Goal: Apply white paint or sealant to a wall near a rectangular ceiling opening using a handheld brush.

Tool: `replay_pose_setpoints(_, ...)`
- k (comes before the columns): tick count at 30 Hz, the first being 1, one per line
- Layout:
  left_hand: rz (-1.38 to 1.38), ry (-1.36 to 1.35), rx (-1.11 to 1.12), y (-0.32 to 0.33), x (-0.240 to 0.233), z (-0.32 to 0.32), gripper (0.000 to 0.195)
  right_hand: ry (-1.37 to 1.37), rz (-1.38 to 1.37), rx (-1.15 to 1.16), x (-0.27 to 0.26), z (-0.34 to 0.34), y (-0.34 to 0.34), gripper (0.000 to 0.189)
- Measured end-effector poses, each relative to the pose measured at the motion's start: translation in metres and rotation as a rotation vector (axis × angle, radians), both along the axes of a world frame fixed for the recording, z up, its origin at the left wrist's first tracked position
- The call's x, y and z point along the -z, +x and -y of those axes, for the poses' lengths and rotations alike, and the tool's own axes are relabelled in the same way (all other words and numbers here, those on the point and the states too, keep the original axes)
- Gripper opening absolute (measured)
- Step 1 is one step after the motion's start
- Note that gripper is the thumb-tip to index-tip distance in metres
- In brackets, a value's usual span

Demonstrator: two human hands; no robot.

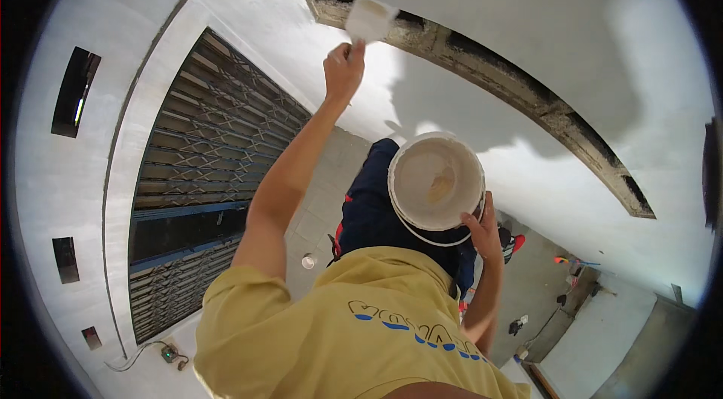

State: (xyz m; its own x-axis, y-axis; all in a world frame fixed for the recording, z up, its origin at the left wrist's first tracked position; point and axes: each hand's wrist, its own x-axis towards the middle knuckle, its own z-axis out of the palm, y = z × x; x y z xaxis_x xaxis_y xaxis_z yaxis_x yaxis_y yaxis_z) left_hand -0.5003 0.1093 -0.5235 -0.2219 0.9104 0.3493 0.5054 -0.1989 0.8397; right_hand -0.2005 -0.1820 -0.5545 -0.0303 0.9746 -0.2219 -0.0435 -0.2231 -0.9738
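My left hand point(344, 68) is raised and grips a wide putty knife point(370, 20) with pale filler on its blade. The blade overlaps the left end of a long recessed slot point(486, 68) in the white wall point(440, 82), where rough masonry shows; whether it touches the wall cannot be told. In front of my thighs, my right hand point(483, 229) holds a white plastic bucket point(398, 190) by its rim and side. Whitish residue coats the inside, with a tan patch at the bottom. The wire handle hangs down.
To the left stands a folding metal lattice gate point(214, 144). A small round container point(308, 261) sits on the tiled floor point(316, 201). Tools and cables lie at the lower right. A small electrical box point(169, 352) with wires is at the lower left.
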Motion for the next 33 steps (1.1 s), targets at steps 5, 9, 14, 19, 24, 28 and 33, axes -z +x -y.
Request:
replay_pose_setpoints(5,0.089,0.063,-0.159,-0.026,0.040,-0.099,0.054,-0.037,0.004,0.025,-0.003,0.010,-0.002,0.059)
replay_pose_setpoints(9,0.021,-0.016,-0.243,-0.016,0.061,-0.122,0.054,-0.027,-0.041,0.108,-0.013,0.016,-0.009,0.058)
replay_pose_setpoints(14,0.007,-0.278,-0.183,-0.037,0.073,-0.098,0.044,-0.035,0.017,0.133,-0.003,0.018,-0.003,0.060)
replay_pose_setpoints(19,0.191,-0.029,-0.220,-0.037,0.050,-0.079,0.028,-0.077,-0.052,0.145,-0.001,0.017,-0.001,0.062)
replay_pose_setpoints(24,-0.154,0.415,-0.265,-0.045,0.054,-0.104,0.018,-0.058,0.018,0.114,0.000,0.018,0.001,0.070)
replay_pose_setpoints(28,-0.350,0.515,-0.171,-0.056,0.090,-0.129,0.022,-0.137,0.044,0.156,0.018,0.024,0.004,0.076)
replay_pose_setpoints(33,-0.345,0.276,-0.162,-0.038,0.120,-0.103,0.028,-0.123,-0.072,0.177,0.012,0.025,0.006,0.071)
